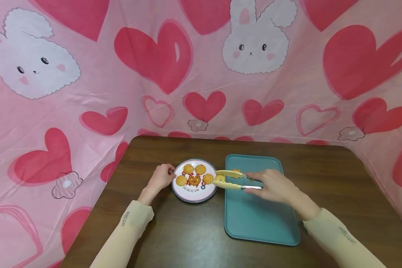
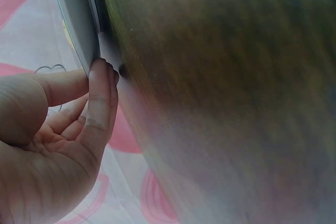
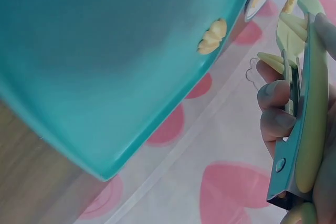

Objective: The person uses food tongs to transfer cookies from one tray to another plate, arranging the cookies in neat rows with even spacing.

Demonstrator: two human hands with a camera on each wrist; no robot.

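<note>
My left hand (image 1: 162, 175) pinches the left rim of a white round plate (image 1: 191, 195), thumb above and fingers beneath in the left wrist view. Several piped butter cookies (image 1: 181, 181), a round cookie (image 1: 200, 169) and a pretzel-shaped cookie (image 1: 194, 180) lie on the plate. My right hand (image 1: 275, 185) grips metal tongs (image 1: 251, 187) with pale yellow tips. Between those tips is a swirled cookie (image 1: 220, 178), over the gap between the plate's right rim and the teal tray (image 1: 254, 219). Another piped cookie (image 3: 212, 36) lies on the tray, partly covered by the tongs in the head view.
The brown wooden table (image 1: 174, 230) carries the plate, with the tray to its right. Behind and beside it hangs a pink cloth (image 1: 214, 82) printed with hearts and rabbits. The tray has a low raised rim.
</note>
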